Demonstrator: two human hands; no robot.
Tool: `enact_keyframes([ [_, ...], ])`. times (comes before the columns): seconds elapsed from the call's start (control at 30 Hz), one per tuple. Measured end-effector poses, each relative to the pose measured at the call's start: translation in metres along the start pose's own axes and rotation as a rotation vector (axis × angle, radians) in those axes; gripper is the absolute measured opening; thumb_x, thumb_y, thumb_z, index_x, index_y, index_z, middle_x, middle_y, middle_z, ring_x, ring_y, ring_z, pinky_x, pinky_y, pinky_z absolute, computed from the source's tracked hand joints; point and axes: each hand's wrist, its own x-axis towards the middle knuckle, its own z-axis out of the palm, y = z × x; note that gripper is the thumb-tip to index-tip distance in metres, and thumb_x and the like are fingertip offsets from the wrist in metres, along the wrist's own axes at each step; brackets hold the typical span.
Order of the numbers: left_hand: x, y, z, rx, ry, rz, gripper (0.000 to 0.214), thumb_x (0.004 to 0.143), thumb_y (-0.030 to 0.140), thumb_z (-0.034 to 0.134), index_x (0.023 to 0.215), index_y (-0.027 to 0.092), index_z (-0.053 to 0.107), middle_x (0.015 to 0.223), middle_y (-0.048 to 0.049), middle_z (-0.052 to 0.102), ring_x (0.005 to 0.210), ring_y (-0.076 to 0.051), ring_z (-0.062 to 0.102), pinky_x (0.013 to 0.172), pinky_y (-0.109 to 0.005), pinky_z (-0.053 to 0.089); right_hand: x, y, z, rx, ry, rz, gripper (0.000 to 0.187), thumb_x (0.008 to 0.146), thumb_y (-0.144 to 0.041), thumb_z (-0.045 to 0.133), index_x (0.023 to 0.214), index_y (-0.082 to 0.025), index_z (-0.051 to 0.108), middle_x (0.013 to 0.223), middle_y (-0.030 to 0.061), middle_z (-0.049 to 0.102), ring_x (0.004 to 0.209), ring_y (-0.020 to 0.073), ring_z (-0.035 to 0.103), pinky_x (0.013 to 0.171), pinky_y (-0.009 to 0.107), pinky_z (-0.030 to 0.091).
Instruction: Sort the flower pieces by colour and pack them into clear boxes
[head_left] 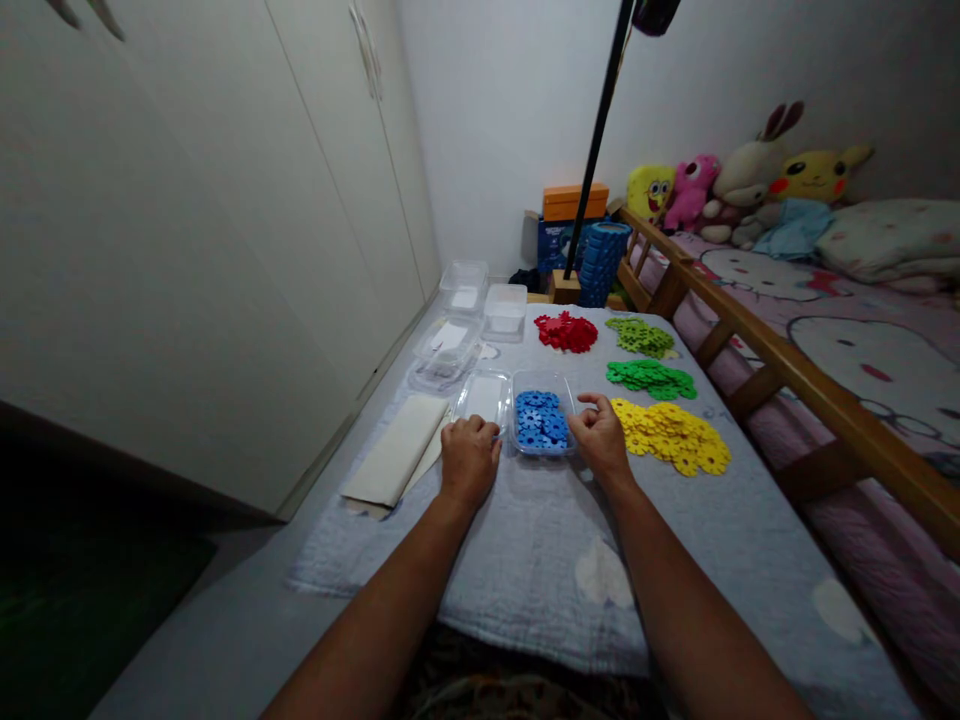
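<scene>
A clear plastic box [544,448] in front of me holds several blue flower-shaped plastic pieces [541,418]. Its clear lid [484,392] lies open on the left, against the box; whether a hinge joins them I cannot tell. My left hand [470,455] is closed over the lid's near edge, fingers curled. At the box's right side, my right hand [600,435] grips the wall with thumb and bent fingers. Close by on the right are yellow flower pieces [671,435], with green pieces [651,378], lighter green pieces [641,337] and red pieces [566,332] farther back.
Empty clear boxes [505,310] and a box with white paper inside [448,340] stand at the back left. Folded beige sheets [397,450] lie left of my left hand. A black lamp pole [596,150] rises behind the table [525,560]; a wooden bed rail [795,380] runs along the right.
</scene>
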Motion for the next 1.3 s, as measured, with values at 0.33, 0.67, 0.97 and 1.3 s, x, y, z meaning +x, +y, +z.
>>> enact_keyframes([
  [0.33,0.015,-0.001,-0.003,0.083,-0.151,0.035,0.009,0.094,0.02,0.059,0.092,0.021,0.068,0.098,-0.0078,0.065,0.092,-0.024,0.063,0.071,-0.033,0.045,-0.001,-0.001,0.0,-0.008,0.049,-0.022,0.036,0.072,-0.034,0.057,0.105,-0.019,0.057,0.053,-0.0122,0.041,0.051,0.0142,0.045,0.06,0.027,0.038],
  [0.67,0.024,0.002,-0.019,-0.042,0.001,0.087,0.007,0.097,0.021,0.055,0.094,0.022,0.062,0.1,-0.0079,0.064,0.093,-0.023,0.061,0.078,-0.034,0.047,-0.001,0.0,-0.004,-0.117,0.049,-0.059,0.027,0.076,-0.037,0.054,0.097,-0.02,0.061,0.054,-0.0094,0.044,0.053,0.0152,0.047,0.06,0.028,0.038],
  [0.97,0.015,0.0,-0.039,-0.31,0.106,0.151,0.01,0.097,0.022,0.054,0.088,0.023,0.058,0.092,-0.005,0.063,0.088,-0.021,0.061,0.08,-0.033,0.049,-0.001,-0.011,-0.011,-0.248,0.146,-0.197,0.021,0.083,-0.039,0.053,0.089,-0.021,0.063,0.072,0.0001,0.057,0.068,0.0185,0.054,0.068,0.031,0.041],
  [1.3,0.003,0.032,-0.084,-1.068,0.113,0.042,0.016,0.094,0.037,0.059,0.088,0.021,0.059,0.082,-0.0007,0.056,0.072,-0.014,0.052,0.066,-0.026,0.047,-0.015,-0.036,-0.01,-0.096,0.033,-0.292,0.026,0.09,-0.042,0.055,0.103,-0.022,0.065,0.096,0.0074,0.071,0.085,0.0221,0.058,0.083,0.037,0.048],
])
